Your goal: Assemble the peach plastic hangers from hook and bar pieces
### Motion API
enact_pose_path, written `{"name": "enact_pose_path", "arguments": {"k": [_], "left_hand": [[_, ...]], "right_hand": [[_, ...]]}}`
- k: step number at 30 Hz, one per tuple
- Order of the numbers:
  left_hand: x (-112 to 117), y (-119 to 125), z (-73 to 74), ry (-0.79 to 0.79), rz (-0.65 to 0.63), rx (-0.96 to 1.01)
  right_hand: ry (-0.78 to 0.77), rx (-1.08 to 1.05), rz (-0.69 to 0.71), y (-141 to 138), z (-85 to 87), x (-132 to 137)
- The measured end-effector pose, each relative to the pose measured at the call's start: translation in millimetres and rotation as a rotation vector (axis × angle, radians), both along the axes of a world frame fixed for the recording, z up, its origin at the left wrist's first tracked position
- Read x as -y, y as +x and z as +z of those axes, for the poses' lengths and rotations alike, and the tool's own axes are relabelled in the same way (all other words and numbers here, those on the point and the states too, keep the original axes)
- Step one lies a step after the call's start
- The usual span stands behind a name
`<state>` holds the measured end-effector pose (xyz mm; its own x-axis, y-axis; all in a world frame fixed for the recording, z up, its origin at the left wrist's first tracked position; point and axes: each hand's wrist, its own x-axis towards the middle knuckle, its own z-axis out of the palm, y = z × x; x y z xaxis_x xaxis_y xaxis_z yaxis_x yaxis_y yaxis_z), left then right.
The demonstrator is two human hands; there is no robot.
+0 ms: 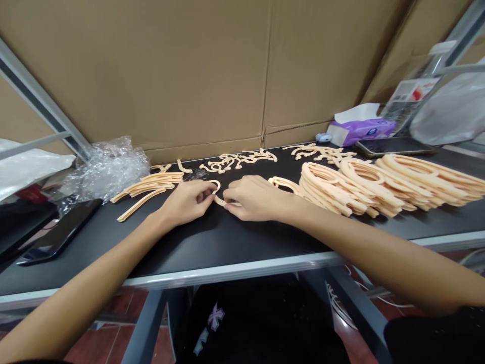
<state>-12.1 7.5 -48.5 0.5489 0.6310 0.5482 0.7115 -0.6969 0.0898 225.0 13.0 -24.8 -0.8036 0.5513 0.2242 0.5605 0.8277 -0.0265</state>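
Over the middle of the black table, a slim peach-coloured piece with a curved loop (216, 185) is held between my two hands. My left hand (188, 199) pinches its left side with thumb and fingers. From the other side, my right hand (252, 197) has its fingers closed on the same piece, and hides part of it. Just right of my right hand lies a similar looped piece (286, 183), beside stacked peach-coloured looped pieces (329, 187). Left of my left hand are loose peach-coloured strips (151, 184).
Small curved scraps (242, 161) lie at the back, with more scraps (322, 151) farther right. Bubble wrap (109, 167) and a dark phone (62, 232) are at left. A purple tissue pack (361, 131) and a tablet-like device (396, 146) sit back right. Cardboard (189, 71) stands behind.
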Motion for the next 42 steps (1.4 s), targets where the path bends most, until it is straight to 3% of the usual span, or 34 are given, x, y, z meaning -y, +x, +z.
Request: {"name": "enact_pose_path", "arguments": {"k": [10,23,37,42], "left_hand": [[0.4,-1.4,0.5,-0.050,0.061,-0.026],[-0.3,-0.5,0.1,-0.034,0.045,-0.029],[-0.3,-1.4,-1.4,0.024,0.030,-0.017],[0.8,-1.9,1.2,-0.028,0.049,0.015]], "right_hand": [[-0.015,-0.009,0.004,0.6,-0.1,0.4],[-0.018,0.001,-0.001,0.1,-0.3,-1.0],[0.012,0.075,-0.079,-0.2,5.7,2.4],[0.017,0.079,-0.103,-0.5,5.5,1.4]]}}
